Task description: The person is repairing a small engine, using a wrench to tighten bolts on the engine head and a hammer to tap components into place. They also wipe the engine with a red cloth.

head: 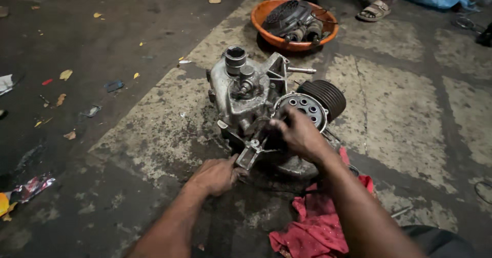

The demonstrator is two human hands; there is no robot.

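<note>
one orange basin point(261, 13) holds dark engine parts point(294, 18) beyond both hands.

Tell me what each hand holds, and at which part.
Both grip the engine block: left hand on its lower bracket, right hand on the side beside the round drum.

A stained, oil-darkened concrete floor point(400, 109) fills the view, its pale patches worn. To the left the ground is darker, strewn with scraps of litter point(65, 74). Dim light.
</note>
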